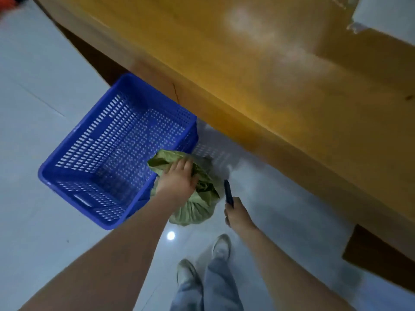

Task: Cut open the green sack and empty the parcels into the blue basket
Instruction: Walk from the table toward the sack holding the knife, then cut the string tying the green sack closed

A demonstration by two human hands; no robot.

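A green sack (197,209) stands on the floor against the near right corner of the blue basket (67,153). Its gathered top is bunched upward and my left hand (177,180) is shut on that bunch from above. Just right of the sack, my right hand (235,213) is shut on a dark cutter (228,191) that points up and away, its tip beside the sack without touching it. The perforated basket sits on the floor with nothing inside. No parcels show; the sack hides its contents.
A long yellow wooden table (280,75) runs diagonally across the top right, its edge above the basket's far corner. My shoes (221,246) and jeans stand on the glossy grey tiled floor (45,232) below the sack. A white object (386,14) lies on the table's far right.
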